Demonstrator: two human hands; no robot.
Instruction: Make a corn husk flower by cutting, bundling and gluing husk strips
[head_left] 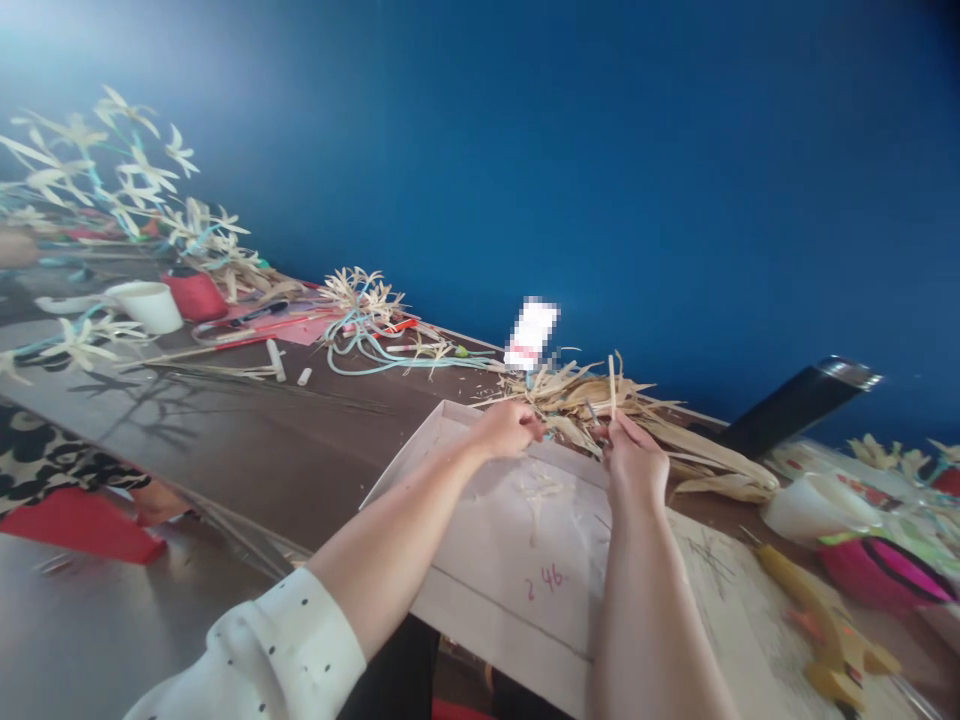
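My right hand (636, 460) is closed on a narrow pale strip (612, 385), probably dried husk, which stands upright from the fingers. A thin dark metal piece (592, 411) shows beside those fingertips; whether I hold it too I cannot tell. To the left, my left hand (510, 430) has its fingers curled together in a pinch, and what is in them is too small to make out. Both hands are over the far edge of a white cardboard lid (480, 540) with red handwriting. Just beyond lies a heap of dried husks (577, 395).
Husk flowers (364, 295) with pale blue stems lie farther left, near a white cup (150, 305). At right are a black flask (787, 405), a white bowl (817, 505), a pink pouch (881, 572) and a yellow glue gun (814, 605). Another person's patterned clothing (60, 460) shows at left.
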